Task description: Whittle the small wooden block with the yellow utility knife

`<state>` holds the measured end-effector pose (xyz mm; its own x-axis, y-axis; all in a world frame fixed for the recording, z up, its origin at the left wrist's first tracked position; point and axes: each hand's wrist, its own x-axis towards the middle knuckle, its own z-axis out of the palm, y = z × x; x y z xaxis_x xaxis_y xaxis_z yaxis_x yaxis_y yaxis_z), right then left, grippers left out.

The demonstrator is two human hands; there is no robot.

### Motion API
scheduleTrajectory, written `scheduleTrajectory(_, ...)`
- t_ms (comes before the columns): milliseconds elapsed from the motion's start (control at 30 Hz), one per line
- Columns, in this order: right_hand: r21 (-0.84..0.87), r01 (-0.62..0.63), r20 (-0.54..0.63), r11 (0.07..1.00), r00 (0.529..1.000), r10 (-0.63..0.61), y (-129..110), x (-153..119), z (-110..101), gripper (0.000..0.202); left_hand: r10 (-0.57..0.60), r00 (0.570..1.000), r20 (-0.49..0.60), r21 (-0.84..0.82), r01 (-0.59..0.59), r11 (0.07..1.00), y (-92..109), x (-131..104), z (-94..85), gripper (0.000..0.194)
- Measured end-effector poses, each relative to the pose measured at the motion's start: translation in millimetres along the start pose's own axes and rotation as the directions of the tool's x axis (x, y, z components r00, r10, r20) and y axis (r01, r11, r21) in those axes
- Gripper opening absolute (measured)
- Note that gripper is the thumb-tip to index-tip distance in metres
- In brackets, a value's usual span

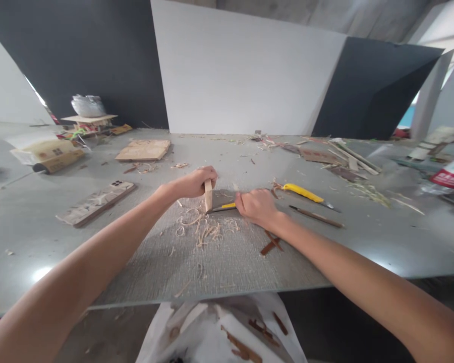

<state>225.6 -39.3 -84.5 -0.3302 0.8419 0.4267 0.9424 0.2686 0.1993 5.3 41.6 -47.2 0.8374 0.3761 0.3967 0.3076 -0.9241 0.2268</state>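
My left hand (200, 182) is closed around the top of a pale strip of wood (208, 196), which stands nearly upright over the table. In my right hand (258, 205) is a yellow utility knife (228, 205), its dark blade pointing left and meeting the lower end of the wood. The fist hides most of the knife's handle. Curled wood shavings (209, 230) lie on the table just below the blade. Beyond my right hand rests a second yellow knife (303, 192), with a thin dark stick (316, 216) beside it.
A phone (97, 203) lies at left, with a wooden board (144, 150) behind it. Brown scraps (271, 245) sit near my right wrist. Wood strips (355, 155) and a red-labelled bottle (449, 175) are at right. Panels (245, 70) stand behind the table.
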Motion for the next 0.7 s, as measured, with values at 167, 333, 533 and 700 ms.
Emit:
scheduleTrajectory(167,0.01,0.022,-0.002,1.0,1.0,-0.022,2,-1,0,0.057,-0.008,1.0,0.008,0.008,0.008,1.0,1,0,-0.8,0.019)
scheduleTrajectory(333,0.077,-0.009,0.037,0.997,0.999,0.006,9,3,-2,0.061,-0.017,1.0,0.018,0.002,0.017,1.0,-1,0,0.9,0.018)
scheduleTrajectory(533,0.086,-0.065,-0.026,0.994,0.997,0.068,15,7,-4,0.061,-0.068,0.997,-0.024,0.046,0.069,0.997,0,0,6.4,0.019)
scheduleTrajectory(700,0.033,-0.082,-0.029,0.996,0.996,0.083,16,7,0,0.061,-0.118,0.992,-0.039,0.078,0.121,0.99,0,0,9.0,0.016)
